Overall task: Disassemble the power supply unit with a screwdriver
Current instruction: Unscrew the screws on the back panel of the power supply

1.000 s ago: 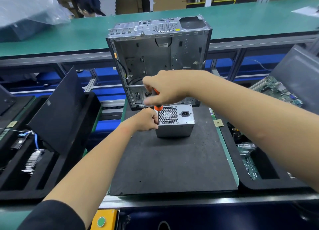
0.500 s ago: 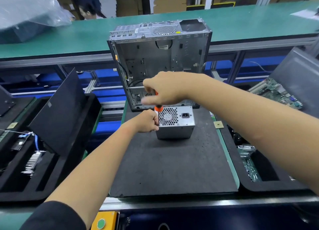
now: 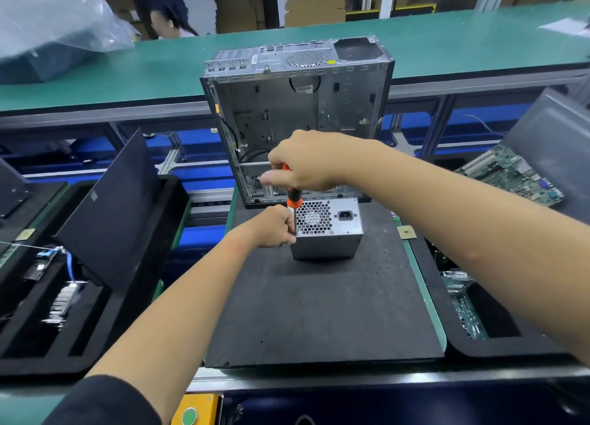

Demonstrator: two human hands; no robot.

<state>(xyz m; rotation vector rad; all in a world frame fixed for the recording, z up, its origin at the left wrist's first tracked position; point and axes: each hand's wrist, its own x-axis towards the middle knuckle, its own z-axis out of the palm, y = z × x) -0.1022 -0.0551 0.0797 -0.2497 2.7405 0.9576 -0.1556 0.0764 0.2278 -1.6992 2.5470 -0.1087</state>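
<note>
I see the power supply unit (image 3: 327,228) standing on the black foam mat (image 3: 319,313) in the middle of my table (image 3: 424,293), its fan grille and power socket facing up toward me, just in front of the open, emptied computer case (image 3: 297,118). My right hand (image 3: 303,164) is wrapped around the handle of the screwdriver (image 3: 293,198), clamped on it from above; the orange-and-black grip shows below my fingers and the shaft runs straight down to the left edge of the unit's top face. My left hand (image 3: 274,228) is curled closed against the unit's left side, fingertips pinching at the shaft near its tip; the tip itself is hidden, so I cannot tell whether it sits in a screw. To the left, black foam trays (image 3: 95,300) hold a dark panel leaning upright and some small parts. To the right, a circuit board (image 3: 510,175) lies beside another dark panel.
</note>
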